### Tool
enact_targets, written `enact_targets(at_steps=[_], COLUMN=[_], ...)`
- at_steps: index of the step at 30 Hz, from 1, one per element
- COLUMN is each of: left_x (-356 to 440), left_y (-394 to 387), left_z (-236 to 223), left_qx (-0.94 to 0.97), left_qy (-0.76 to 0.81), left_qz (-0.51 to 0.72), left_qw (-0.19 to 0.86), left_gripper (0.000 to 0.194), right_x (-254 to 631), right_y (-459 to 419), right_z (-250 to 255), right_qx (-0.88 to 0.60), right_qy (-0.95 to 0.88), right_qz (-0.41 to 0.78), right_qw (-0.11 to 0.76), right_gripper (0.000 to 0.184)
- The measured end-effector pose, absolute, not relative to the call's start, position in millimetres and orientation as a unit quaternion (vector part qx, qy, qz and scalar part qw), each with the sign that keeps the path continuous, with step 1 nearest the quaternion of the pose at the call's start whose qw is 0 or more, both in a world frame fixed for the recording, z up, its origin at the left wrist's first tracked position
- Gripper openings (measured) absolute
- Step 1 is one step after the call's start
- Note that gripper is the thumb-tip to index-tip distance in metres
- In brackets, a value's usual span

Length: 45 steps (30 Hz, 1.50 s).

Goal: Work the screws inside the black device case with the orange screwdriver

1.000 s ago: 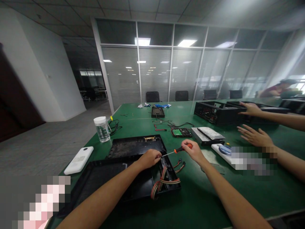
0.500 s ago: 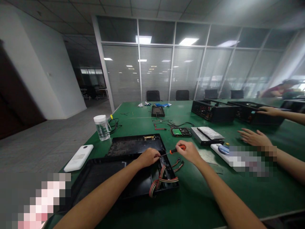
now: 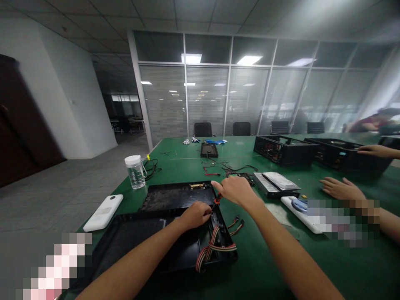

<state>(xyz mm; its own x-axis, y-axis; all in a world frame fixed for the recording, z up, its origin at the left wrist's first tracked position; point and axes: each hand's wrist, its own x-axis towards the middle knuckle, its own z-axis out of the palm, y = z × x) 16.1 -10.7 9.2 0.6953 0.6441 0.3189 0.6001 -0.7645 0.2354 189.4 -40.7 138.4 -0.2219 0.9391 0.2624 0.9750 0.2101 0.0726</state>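
Observation:
My right hand is wrapped round the handle of a screwdriver, red-orange and black, its shaft pointing down. Close beside the shaft, my left hand has its fingertips pinched together over the right end of a black metal case panel; whatever they hold is hidden. A striped ribbon cable in red, black and white loops over the panel's right edge, its connectors lying on the table. Behind lies a second black panel with a brass-coloured strip.
The green table carries a water bottle, a white phone-like device, a circuit board and a metal drive unit. Two black computer cases stand farther back. Another person's hand rests at the right.
The screwdriver has swung from nearly level to steeply upright, its tip down by my left fingers. My right hand has moved left and over it. The view has shifted slightly.

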Motion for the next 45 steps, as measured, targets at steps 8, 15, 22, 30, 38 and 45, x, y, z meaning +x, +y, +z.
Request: enact_targets(at_steps=[8,15,22,30,38,45], left_x=[15.9,16.5,16.8,14.3,13.5,13.7], left_y=[-13.2,-13.9,-11.1,-9.7,-6.3,-9.2], left_z=[10.2,12.5,8.6,12.0,2.5,6.2], left_qx=[0.918,0.920,0.918,0.921,0.921,0.927], left_qy=[0.344,0.348,0.349,0.340,0.337,0.323], left_qz=[0.190,0.176,0.186,0.181,0.190,0.186], left_qw=[0.056,0.051,0.038,0.054,0.046,0.045], left_gripper=[0.011,0.011,0.009,0.008,0.009,0.010], right_x=[194.1,194.9,193.5,190.3,196.8,192.5], right_y=[-40.4,-43.0,-41.0,-44.0,-46.3,-54.7], right_z=[138.9,139.6,138.5,134.5,133.9,136.6], right_qx=[-0.585,-0.578,-0.556,-0.538,-0.544,-0.578], right_qy=[-0.802,-0.810,-0.825,-0.833,-0.831,-0.808], right_qz=[-0.084,-0.068,-0.048,-0.052,-0.075,-0.093], right_qw=[0.081,0.071,0.089,0.117,0.090,0.071], right_gripper=[0.053,0.051,0.035,0.031,0.031,0.045])
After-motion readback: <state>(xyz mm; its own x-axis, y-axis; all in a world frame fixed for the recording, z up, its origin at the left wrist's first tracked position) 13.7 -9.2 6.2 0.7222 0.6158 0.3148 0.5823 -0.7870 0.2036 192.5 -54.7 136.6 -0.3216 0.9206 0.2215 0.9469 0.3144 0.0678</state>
